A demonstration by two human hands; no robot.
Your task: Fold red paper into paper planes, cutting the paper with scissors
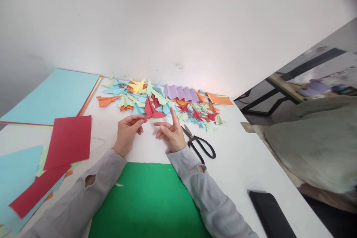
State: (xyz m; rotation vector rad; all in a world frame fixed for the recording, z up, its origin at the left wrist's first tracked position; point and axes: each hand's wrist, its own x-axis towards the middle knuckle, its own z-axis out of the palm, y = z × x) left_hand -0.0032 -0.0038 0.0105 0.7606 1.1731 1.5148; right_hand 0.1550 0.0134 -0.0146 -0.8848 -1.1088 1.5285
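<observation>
My left hand (126,134) pinches a small red folded paper (147,116) between thumb and fingers, just in front of a pile of folded paper planes. My right hand (172,134) is a little to the right of it, with its index finger pointing up and the other fingers loosely bent apart; nothing shows in it. Behind both hands stands a red paper plane (150,107), which partly overlaps the held paper in view. To the right of my right hand lie scissors (198,142) with black handles, their blades slightly apart. A green mat (147,200) lies beneath my forearms.
A lilac pleated paper (181,93) and orange sheets (220,99) lie along the wall. Large light-blue sheets (55,95) are stacked at the far left, with a red sheet (69,141) and cut strips nearer. A black phone-like object (272,214) lies at the right front.
</observation>
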